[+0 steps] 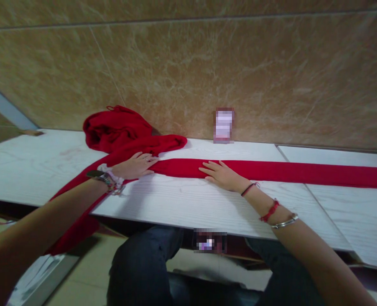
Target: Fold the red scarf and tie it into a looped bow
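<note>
A long red knitted scarf (290,172) lies stretched as a flat band along a white wood-grain table (182,204). Its left part is bunched in a heap (118,129) against the wall, and one end hangs off the table's front edge at the left. My left hand (134,165) lies flat on the scarf near the heap, fingers stretched out. My right hand (222,174) rests palm down on the band a little to the right, fingers spread. Both hands press the cloth and grip nothing.
A brown marble-look wall (239,63) stands right behind the table. A small blurred card (223,125) leans against it. A second white tabletop (351,199) joins at the right. My knees in dark trousers (144,267) are under the front edge.
</note>
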{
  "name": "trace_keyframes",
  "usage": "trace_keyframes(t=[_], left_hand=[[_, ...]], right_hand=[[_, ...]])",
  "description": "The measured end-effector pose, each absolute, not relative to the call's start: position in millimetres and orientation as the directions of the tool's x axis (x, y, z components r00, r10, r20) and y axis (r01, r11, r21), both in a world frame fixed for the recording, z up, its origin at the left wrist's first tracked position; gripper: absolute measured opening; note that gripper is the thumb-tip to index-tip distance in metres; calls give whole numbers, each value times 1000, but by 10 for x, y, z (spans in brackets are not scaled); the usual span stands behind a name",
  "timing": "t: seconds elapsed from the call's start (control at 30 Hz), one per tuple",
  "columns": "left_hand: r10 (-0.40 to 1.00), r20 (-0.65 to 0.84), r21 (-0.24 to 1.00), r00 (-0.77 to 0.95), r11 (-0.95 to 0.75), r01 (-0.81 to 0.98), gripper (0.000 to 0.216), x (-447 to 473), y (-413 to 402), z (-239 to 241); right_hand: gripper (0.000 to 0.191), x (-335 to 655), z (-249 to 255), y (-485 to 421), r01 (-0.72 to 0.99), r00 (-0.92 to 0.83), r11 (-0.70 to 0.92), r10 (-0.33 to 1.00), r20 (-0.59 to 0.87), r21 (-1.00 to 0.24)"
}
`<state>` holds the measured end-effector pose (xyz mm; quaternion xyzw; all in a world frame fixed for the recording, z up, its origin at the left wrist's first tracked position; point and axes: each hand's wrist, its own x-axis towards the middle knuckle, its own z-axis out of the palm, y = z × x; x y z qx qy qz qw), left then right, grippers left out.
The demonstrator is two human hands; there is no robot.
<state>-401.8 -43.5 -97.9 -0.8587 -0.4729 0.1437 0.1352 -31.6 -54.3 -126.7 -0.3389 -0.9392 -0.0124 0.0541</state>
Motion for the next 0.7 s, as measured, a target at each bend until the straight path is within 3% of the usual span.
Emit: trace_keyframes(t=[0.27, 0.47, 0.63, 0.7], left_hand=[[845, -115, -413, 523, -519, 748, 47, -4267, -560, -725], [812, -124, -311, 570, -577, 755, 63, -3415, -518, -616], [829, 167, -207, 534, -500, 841, 48, -2569, -466, -996], [858, 193, -142, 477, -457, 878, 49, -2418, -471, -1172]], right_hand=[[50, -318, -1274, -529, 640, -763, 769, 637, 106, -10], [50, -351, -1267, -543, 651, -755, 759, 650, 93, -21], [52, -317, -1217, -547, 665, -742, 746, 664, 93, -17], [53, -241, -1210, -531, 717, -691, 697, 712, 123, -4]])
